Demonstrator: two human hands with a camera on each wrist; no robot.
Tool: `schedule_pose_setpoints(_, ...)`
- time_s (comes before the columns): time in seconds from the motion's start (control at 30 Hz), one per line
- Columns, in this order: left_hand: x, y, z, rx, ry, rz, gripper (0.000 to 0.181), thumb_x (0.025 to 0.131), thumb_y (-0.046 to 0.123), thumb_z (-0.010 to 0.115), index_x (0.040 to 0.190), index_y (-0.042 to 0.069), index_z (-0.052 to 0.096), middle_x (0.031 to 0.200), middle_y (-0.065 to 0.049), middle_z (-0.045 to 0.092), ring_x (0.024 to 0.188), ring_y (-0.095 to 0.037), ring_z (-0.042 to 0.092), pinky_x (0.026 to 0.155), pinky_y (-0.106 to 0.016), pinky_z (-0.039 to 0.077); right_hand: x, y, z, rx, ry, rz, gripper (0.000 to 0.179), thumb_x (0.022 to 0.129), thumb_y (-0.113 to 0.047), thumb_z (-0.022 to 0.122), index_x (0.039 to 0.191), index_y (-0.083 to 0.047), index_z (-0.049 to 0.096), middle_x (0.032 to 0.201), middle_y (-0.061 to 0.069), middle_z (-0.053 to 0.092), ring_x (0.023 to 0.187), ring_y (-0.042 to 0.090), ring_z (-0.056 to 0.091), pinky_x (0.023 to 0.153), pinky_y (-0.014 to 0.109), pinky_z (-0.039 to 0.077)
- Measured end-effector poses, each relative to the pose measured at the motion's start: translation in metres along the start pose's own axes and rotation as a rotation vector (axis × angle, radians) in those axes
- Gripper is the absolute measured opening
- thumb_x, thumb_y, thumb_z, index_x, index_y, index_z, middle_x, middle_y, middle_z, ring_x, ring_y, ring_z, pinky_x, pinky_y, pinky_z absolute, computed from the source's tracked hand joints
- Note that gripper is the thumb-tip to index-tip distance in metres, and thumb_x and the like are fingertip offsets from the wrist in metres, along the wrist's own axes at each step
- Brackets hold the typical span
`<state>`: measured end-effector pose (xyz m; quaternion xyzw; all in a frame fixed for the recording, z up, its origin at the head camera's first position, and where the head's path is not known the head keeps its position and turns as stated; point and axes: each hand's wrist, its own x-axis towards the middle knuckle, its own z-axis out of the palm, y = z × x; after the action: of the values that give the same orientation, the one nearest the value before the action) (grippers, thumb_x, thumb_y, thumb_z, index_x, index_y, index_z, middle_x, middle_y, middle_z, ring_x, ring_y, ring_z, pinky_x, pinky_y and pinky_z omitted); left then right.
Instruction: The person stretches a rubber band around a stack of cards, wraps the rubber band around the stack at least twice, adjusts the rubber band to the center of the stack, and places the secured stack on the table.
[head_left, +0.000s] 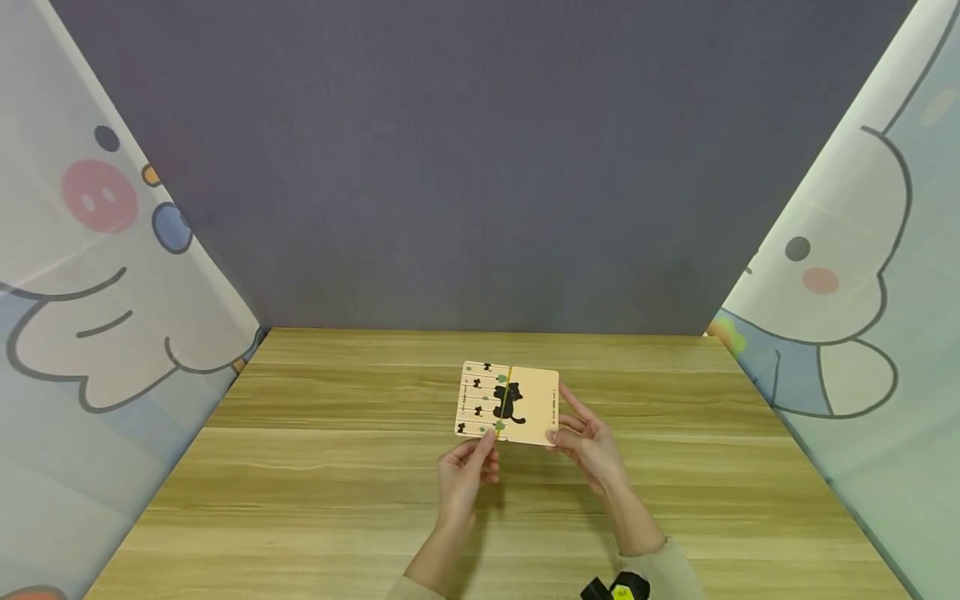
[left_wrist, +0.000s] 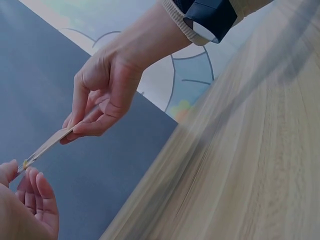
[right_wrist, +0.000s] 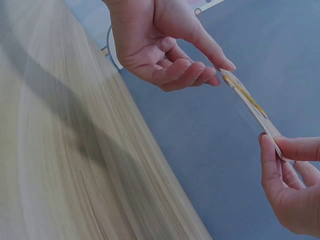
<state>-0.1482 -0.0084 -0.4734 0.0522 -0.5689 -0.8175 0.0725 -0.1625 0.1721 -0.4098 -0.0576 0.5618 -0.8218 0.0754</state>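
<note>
A thin cream pad [head_left: 536,408] with rounded corners and black cat drawings is held up above the table. Its left part is striped with small cats, and its right part carries one large cat. A narrow yellow band [head_left: 505,404] crosses it near the middle. My left hand [head_left: 461,473] has its thumb and fingertips at the lower edge, right by the band; whether it pinches the band too I cannot tell. At the right end, my right hand [head_left: 597,452] pinches the pad between thumb and fingers. The wrist views show the pad edge-on, tilted.
Beneath the hands lies a wood-grain table [head_left: 315,467]. A dark grey panel [head_left: 480,167] rises behind it. Cartoon-print sheets stand at the left [head_left: 90,333] and right [head_left: 847,275]. A black device [head_left: 626,587] sits on the right wrist.
</note>
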Motion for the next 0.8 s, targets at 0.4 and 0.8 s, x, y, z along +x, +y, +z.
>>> schedule_pose_setpoints(0.4, -0.007, 0.013, 0.01, -0.025, 0.018, 0.031, 0.031, 0.082, 0.016, 0.064, 0.084, -0.014, 0.061, 0.066, -0.008, 0.063, 0.049, -0.008, 0.056, 0.046, -0.021, 0.05, 0.001, 0.004, 0.005, -0.027, 0.014, 0.001, 0.075, 0.075, 0.017, 0.055, 0.139, -0.007, 0.025, 0.088, 0.006, 0.059, 0.068, 0.013, 0.059, 0.068, 0.03, 0.053)
schedule_pose_setpoints(0.8, -0.019, 0.029, 0.023, -0.057, 0.004, -0.094, 0.026, 0.078, 0.021, 0.068, 0.08, -0.005, 0.066, 0.065, -0.005, 0.064, 0.05, -0.008, 0.056, 0.044, -0.018, 0.047, 0.003, 0.006, 0.011, -0.032, 0.025, 0.031, 0.074, 0.075, 0.017, 0.056, 0.138, -0.011, 0.03, 0.091, 0.009, 0.058, 0.069, 0.014, 0.06, 0.067, 0.029, 0.053)
